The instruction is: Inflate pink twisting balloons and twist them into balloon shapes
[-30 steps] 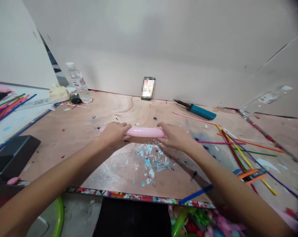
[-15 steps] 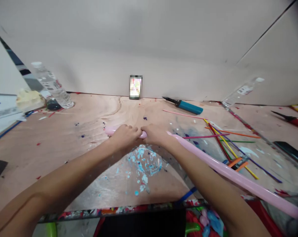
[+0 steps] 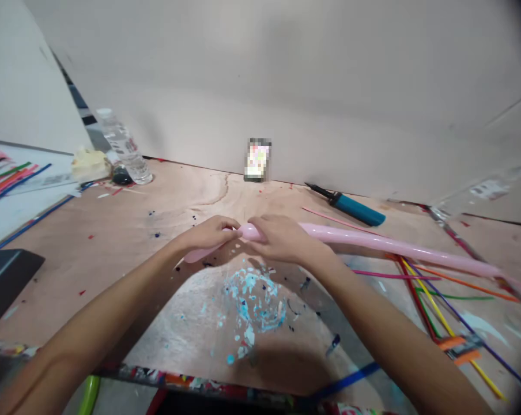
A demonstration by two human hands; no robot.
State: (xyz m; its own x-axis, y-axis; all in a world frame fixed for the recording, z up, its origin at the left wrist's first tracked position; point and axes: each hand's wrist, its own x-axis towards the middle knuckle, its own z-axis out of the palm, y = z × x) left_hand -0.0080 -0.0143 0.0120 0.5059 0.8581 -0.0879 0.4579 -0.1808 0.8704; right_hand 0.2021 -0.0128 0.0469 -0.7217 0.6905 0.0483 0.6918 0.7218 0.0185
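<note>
A long, thin pink modelling balloon (image 3: 385,246) stretches from my hands out to the right above the table. My right hand (image 3: 282,237) is wrapped round it, and a short rounded bit of it shows between the two hands. My left hand (image 3: 212,233) pinches the balloon at the narrow spot beside that bit, thumb and fingers together. Below the left hand, a short end section of the balloon hangs down to the left. Part of the balloon is hidden under the right hand.
A teal hand pump (image 3: 358,208) lies near the wall, right of a propped phone (image 3: 257,160). Uninflated balloons (image 3: 437,305) and orange-handled scissors (image 3: 461,347) are at the right. Plastic bottles (image 3: 128,151) stand left and lean right. Paint flecks (image 3: 247,305) mark the wooden table.
The balloon's long part has swung up from the lower right to lie nearly level. Its left end now droops below my left hand. The view has turned slightly left.
</note>
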